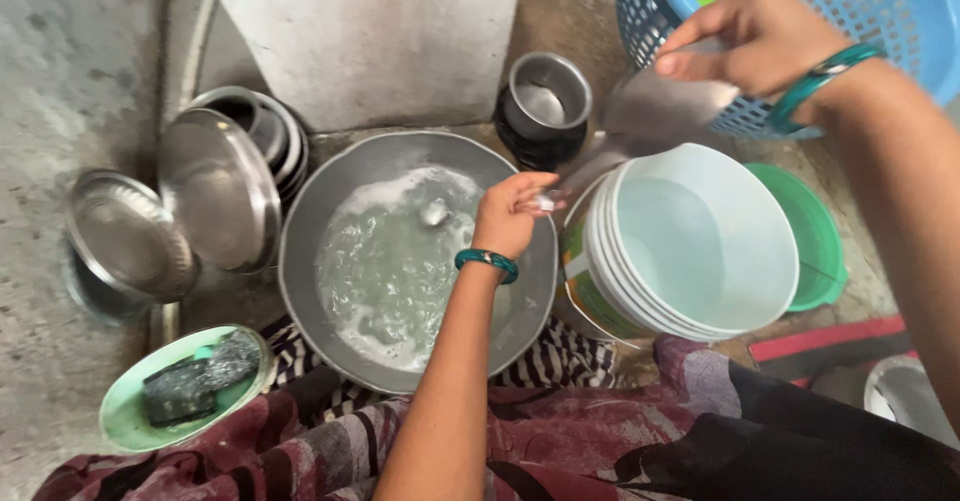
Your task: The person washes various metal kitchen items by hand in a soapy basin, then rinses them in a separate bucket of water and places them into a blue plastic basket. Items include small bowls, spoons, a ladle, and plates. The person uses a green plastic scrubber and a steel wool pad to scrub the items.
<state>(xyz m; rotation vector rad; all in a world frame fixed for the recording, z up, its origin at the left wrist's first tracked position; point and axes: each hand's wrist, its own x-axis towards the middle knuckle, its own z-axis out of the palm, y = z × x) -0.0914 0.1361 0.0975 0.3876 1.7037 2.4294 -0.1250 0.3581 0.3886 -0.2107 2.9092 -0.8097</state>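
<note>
**Hands.** The right hand (760, 41) is closed on the wide end of a steel ladle (660, 106), with the thumb on top and the fingers beneath. The left hand (510, 216) is pinched on the narrow end of the ladle. What lies between its fingertips is small and glinting, and its exact form cannot be told. The ladle hangs clear of the ground, slanting from the blue basket (880, 1) down towards the basin (300, 291). It sits over the gap between the basin and the white bucket (790, 271).

**Step in hand.** Judged from the layout, this is dishwashing, with one piece held between the wash and the stacking.

**Next move.** Both grips should hold until the ladle is over a container. Wet steel is likely to be slippery.

**Surroundings.**
- The basin holds soapy water (390, 261).
- The white bucket holds clear water.
- A green tub (825, 241) sits just behind the bucket.
- A steel pot (548, 96) stands beyond the basin, beside a grey block (370, 31).
- Steel plates (215, 186) lean on stacked vessels to the left.
- A green bowl (125, 416) near the knees holds dark scrub pads (190, 381).

**Labels.** The only printed marking in view is a green and orange band (585, 286) on the bucket's outer wall, facing the basin. The other items are plain.
</note>
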